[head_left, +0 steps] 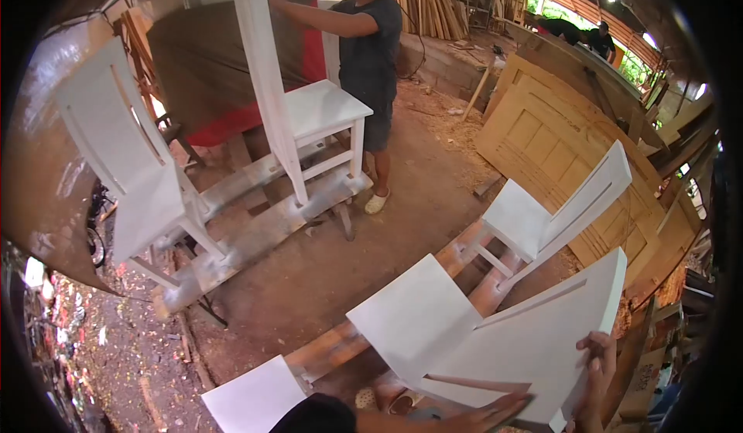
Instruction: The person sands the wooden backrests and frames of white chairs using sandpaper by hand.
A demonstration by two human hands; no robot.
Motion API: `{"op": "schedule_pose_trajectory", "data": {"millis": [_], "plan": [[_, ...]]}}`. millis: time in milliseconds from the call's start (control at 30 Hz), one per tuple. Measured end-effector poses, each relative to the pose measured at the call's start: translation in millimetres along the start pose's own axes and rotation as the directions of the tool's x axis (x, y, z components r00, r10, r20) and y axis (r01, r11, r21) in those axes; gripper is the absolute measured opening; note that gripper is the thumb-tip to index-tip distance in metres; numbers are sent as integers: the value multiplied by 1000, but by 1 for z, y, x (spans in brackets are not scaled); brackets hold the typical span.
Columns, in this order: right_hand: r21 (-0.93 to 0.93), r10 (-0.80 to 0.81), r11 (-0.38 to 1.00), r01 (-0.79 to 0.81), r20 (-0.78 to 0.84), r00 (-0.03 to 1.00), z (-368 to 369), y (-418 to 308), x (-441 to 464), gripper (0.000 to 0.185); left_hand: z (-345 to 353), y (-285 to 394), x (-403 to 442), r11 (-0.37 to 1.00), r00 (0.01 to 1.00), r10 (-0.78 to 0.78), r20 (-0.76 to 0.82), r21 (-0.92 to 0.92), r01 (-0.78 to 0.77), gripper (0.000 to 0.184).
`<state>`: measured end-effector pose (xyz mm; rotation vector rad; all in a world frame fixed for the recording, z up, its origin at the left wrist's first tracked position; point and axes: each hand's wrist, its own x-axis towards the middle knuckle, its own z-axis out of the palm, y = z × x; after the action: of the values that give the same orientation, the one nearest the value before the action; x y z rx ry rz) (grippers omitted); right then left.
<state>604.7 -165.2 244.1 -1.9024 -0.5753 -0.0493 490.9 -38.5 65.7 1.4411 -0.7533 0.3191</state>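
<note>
A white wooden chair (pixel 418 317) stands right in front of me, its slotted back (pixel 542 332) leaning toward my side. My left hand (pixel 484 416) lies against the lower part of that back, fingers pressed along it. Under those fingers shows the edge of a dark thin sheet that looks like sandpaper (pixel 517 410); most of it is hidden. At the back's outer edge, my right hand (pixel 597 367) is closed around the white wood.
More white chairs stand on planks: one at left (pixel 147 201), one mid-left (pixel 325 108), one at right (pixel 518 216), and a seat (pixel 255 398) below. A co-worker (pixel 371 54) touches the mid-left chair. Wooden door panels (pixel 557 139) lean at right.
</note>
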Motion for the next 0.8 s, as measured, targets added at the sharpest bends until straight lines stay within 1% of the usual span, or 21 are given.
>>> {"op": "schedule_pose_trajectory", "data": {"millis": [33,67,100,133,200,233,267,300,367,400,433,467,500,567,600,633,667,700,767,800], "plan": [[31,-17,999,18,-14,1000,0,4,-1,58,6,7,19,969,992,99,75,221,-113,67],[78,-32,996,34,-35,999,2,5,-3,58,4,17,36,879,969,176,172,416,-234,71],[120,-46,991,52,-57,997,4,6,-4,58,-8,47,50,984,982,179,61,9,-180,75],[159,-64,984,76,-82,995,5,7,-2,58,-2,39,39,985,989,138,43,101,-142,82],[203,-100,972,116,-87,991,6,16,2,58,9,-12,1,961,997,74,-10,267,-69,97],[214,-105,969,123,-96,990,4,20,0,58,-3,-36,-30,980,985,-174,-1,102,173,85],[217,-95,969,117,-110,989,0,24,-5,57,-12,-41,-65,907,909,-412,65,-70,416,73],[203,-90,973,107,-91,992,-2,22,-6,58,-35,8,-43,734,761,-644,80,-219,643,72],[184,-79,979,91,-67,995,-4,22,-5,58,-33,8,-22,694,703,-709,56,-122,710,70],[228,-133,962,147,-78,988,-5,29,-4,56,-22,3,-19,826,830,-558,8,107,554,70],[160,-94,981,107,-83,992,-7,28,-5,55,-5,-3,-17,952,954,-299,21,74,297,74],[129,-60,989,67,-61,996,-5,22,-5,54,-10,15,15,999,1000,-24,-18,31,25,78],[70,-51,996,62,-143,988,8,10,-4,56,1,26,18,999,1000,24,6,-47,-24,80],[37,-2,999,7,-126,992,4,9,-8,56,-6,24,24,975,978,203,50,-107,-197,84],[31,13,999,-10,-116,993,1,9,-9,56,-2,0,5,987,988,153,-21,-39,-153,84],[16,38,999,-37,-115,993,-2,5,-5,57,2,-39,-22,994,990,108,-92,32,-105,84],[10,35,999,-34,-129,991,-1,5,-6,57,6,-74,-70,954,957,-282,-73,-127,271,82],[8,31,1000,-30,-145,989,2,4,-6,57,3,-90,-105,768,764,-641,-70,-56,639,81],[18,13,1000,-11,-136,991,-1,7,-6,57,0,-120,-147,635,629,-773,-87,-122,763,79],[13,-47,999,49,-105,993,-4,11,-2,57,-13,-91,-102,688,685,-725,-76,-140,712,79]]}}
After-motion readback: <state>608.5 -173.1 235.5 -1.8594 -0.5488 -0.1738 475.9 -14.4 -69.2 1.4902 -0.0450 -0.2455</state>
